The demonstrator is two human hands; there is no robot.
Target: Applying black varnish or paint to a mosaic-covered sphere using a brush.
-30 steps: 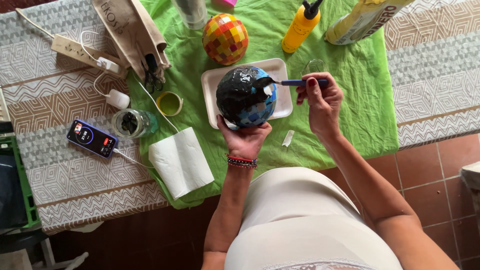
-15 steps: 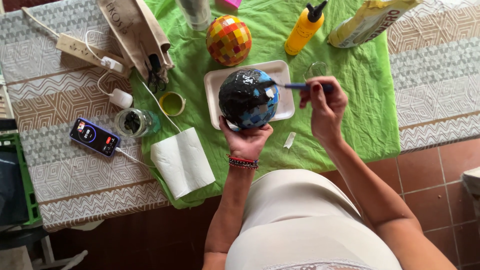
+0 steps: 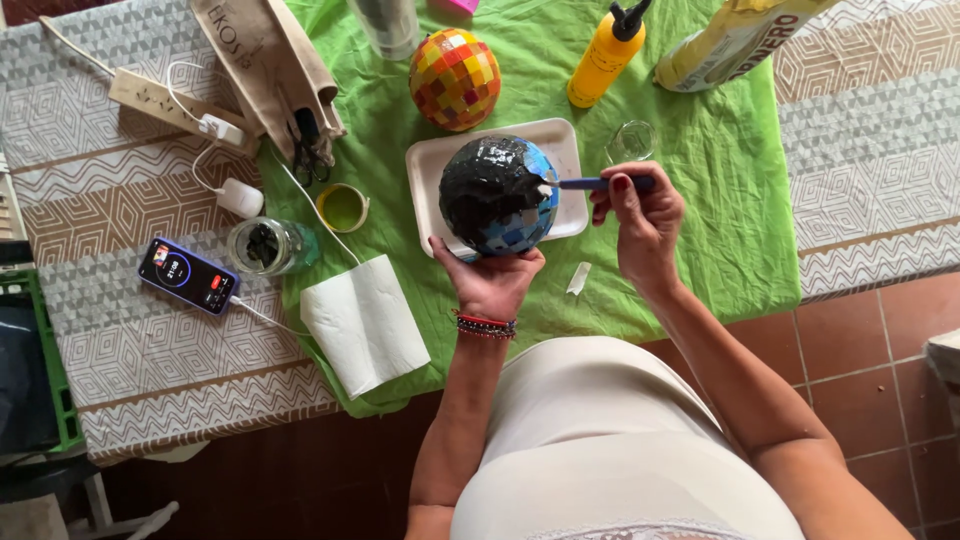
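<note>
Two hands at work over green cloth (image 3: 700, 150).

- Left hand (image 3: 490, 280): cupped under ball (image 3: 497, 195), fingers gripping its lower side, beaded bracelet at wrist.
- Ball: held just above white tray (image 3: 425, 165); mostly coated black, blue mosaic tiles bare on right and lower side.
- Right hand (image 3: 640, 215): pinched closed round blue brush (image 3: 590, 184), tip touching ball's right edge at the black-blue border.
- Done well, judged: short strokes pushed into the gaps between tiles; ball turned slowly in the cupped palm so the wet side stays off the fingers; work kept over tray to catch drips.
- Nearby: finished mosaic ball (image 3: 455, 78) in red, orange, yellow behind tray; yellow bottle (image 3: 605, 58); small clear glass (image 3: 632, 140); paper roll (image 3: 365, 325); jar (image 3: 265, 245) with dark contents; small green-filled cup (image 3: 342, 207); phone (image 3: 188, 276) on cable; canvas bag (image 3: 265, 60).
- Hidden or unclear: ball's underside behind left palm; brush bristles too small to judge load; yellow package (image 3: 730, 40) and tall container (image 3: 388, 22) cut off at top edge; jar contents not identifiable.
</note>
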